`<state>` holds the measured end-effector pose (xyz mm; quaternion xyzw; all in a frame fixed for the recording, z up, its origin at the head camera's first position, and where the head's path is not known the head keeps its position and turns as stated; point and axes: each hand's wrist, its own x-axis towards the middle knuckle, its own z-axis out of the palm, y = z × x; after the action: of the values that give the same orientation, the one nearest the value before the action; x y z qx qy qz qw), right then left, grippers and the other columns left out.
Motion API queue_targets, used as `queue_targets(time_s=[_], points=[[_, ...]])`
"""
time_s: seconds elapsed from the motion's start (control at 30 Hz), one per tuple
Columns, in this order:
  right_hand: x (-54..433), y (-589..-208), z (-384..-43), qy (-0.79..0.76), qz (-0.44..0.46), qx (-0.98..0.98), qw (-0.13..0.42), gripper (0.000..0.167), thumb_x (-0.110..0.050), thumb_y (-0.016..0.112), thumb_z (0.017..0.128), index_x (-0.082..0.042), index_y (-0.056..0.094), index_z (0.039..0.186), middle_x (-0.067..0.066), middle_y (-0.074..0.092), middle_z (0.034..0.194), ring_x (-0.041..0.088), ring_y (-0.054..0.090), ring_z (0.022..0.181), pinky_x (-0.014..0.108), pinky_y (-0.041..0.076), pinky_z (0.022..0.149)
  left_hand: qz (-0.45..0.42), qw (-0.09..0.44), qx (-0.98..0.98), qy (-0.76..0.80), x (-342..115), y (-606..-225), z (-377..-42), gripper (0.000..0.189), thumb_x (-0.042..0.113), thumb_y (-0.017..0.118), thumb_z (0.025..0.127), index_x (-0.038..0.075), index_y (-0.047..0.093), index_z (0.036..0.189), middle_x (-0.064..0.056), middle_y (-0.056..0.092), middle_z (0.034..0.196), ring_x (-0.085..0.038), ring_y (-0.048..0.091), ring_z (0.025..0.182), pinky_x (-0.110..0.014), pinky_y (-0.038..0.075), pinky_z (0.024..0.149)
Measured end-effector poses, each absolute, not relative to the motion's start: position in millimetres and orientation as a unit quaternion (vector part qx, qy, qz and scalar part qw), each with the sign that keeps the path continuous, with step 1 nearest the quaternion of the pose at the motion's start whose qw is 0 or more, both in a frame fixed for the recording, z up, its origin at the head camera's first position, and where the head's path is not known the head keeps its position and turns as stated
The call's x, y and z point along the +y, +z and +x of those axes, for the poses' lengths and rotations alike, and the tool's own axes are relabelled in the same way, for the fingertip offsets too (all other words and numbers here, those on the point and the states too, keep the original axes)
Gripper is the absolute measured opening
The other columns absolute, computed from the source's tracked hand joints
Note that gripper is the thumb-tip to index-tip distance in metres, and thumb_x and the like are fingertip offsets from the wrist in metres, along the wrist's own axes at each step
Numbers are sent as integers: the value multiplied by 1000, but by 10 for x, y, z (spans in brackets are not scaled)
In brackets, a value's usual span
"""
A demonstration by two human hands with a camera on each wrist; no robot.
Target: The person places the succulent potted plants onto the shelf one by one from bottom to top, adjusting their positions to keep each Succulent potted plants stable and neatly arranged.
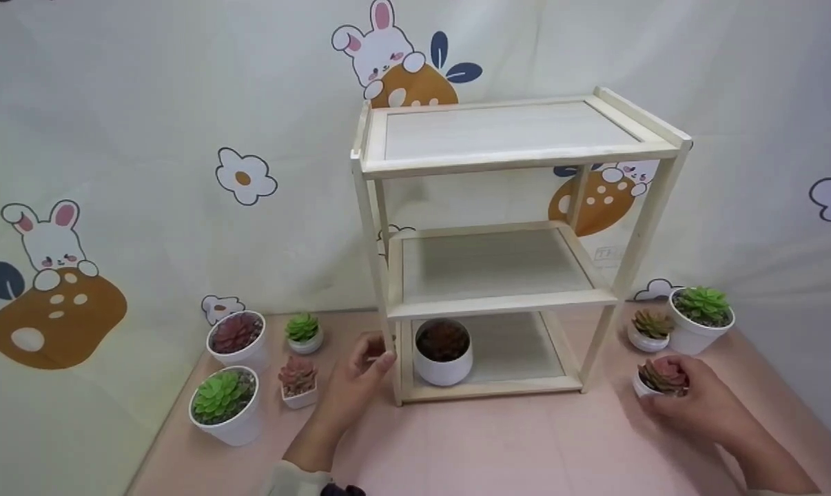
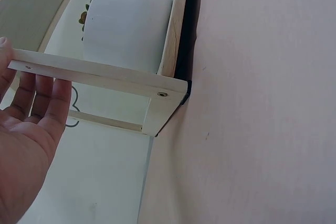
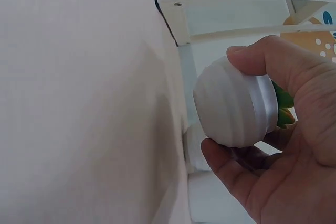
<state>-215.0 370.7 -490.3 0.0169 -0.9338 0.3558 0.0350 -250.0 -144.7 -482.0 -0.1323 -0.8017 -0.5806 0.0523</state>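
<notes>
My right hand (image 1: 708,406) grips a small potted succulent (image 1: 661,377) with reddish-green leaves, at the right of the shelf. In the right wrist view, thumb and fingers hold its ribbed white pot (image 3: 231,106), tipped sideways in that picture and raised off the table. At the other side, my left hand (image 1: 353,379) holds the left front post of a three-tier wooden shelf (image 1: 498,308). The left wrist view has the thumb on one face of that post (image 2: 94,72) and the fingers on the other. A white pot with a dark red plant (image 1: 444,353) stands on the bottom tier, at its left.
Left of the shelf stand a dark red succulent (image 1: 236,334), a large green one (image 1: 226,399), a small green one (image 1: 304,332) and a pink one (image 1: 298,379). Behind my right hand are a brownish succulent (image 1: 651,327) and a green one (image 1: 703,317). A rabbit-print cloth hangs behind.
</notes>
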Motion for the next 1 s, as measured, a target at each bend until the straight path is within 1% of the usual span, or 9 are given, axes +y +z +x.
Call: queue_targets(time_s=[0.07,0.13,0.3,0.37,0.43,0.57,0.73,0.9,1.0], points=[[3679,-4879,-2137,360,29,-932,45,57,-11,89,77,2,61,125,14,65,121,-4,52,101,10,41,86,-132,52,-801,-581,-1449,-4817,-2499,36,28,65,104,10,61,134,-9,65,123,-23,61,121,-45,49,109],[3654,-4847,-2123,361,32,-931,47,58,-11,88,78,2,60,127,15,64,123,-4,52,103,10,42,86,-129,52,-801,-582,-1450,-4814,-2500,39,31,66,103,9,60,134,-10,65,123,-24,62,121,-46,49,109],[3603,-4753,-2082,374,10,-927,19,72,-13,84,83,8,46,140,26,59,133,5,51,110,12,44,85,-128,55,-804,-579,-1456,-4809,-2495,38,34,66,102,12,62,133,-10,65,123,-24,62,121,-46,49,109],[3581,-4720,-2063,384,4,-923,12,73,-12,83,84,10,42,141,28,58,134,4,52,108,13,46,83,-129,57,-804,-578,-1454,-4809,-2496,37,34,66,102,14,62,133,-9,65,124,-24,62,122,-47,49,110],[3565,-4698,-2048,390,3,-921,13,71,-10,81,85,11,42,140,29,58,134,0,51,106,13,46,83,-129,58,-804,-577,-1453,-4810,-2493,36,34,66,102,14,62,133,-9,65,124,-24,62,122,-47,49,110],[3525,-4660,-2013,395,6,-919,18,65,-7,81,84,9,47,136,24,60,129,-7,50,100,14,47,81,-125,55,-805,-577,-1448,-4812,-2494,37,35,66,102,14,62,133,-8,66,124,-24,62,123,-47,49,110],[3456,-4592,-1969,402,20,-915,24,60,-5,81,83,7,50,133,19,62,125,-4,54,97,17,50,79,-125,53,-804,-579,-1450,-4814,-2494,38,34,65,102,13,61,133,-8,65,125,-24,61,124,-47,49,111],[3371,-4527,-1926,417,29,-908,26,59,-7,84,83,5,52,131,16,62,124,-3,57,97,17,51,80,-123,51,-802,-582,-1454,-4813,-2493,36,34,65,103,15,62,133,-8,65,125,-24,61,124,-47,48,111],[3321,-4509,-1909,445,43,-894,36,59,-3,84,82,5,53,130,10,63,121,-5,58,98,16,52,81,-128,51,-801,-583,-1456,-4806,-2499,34,33,66,102,15,62,131,-8,65,123,-23,61,121,-47,48,109]])
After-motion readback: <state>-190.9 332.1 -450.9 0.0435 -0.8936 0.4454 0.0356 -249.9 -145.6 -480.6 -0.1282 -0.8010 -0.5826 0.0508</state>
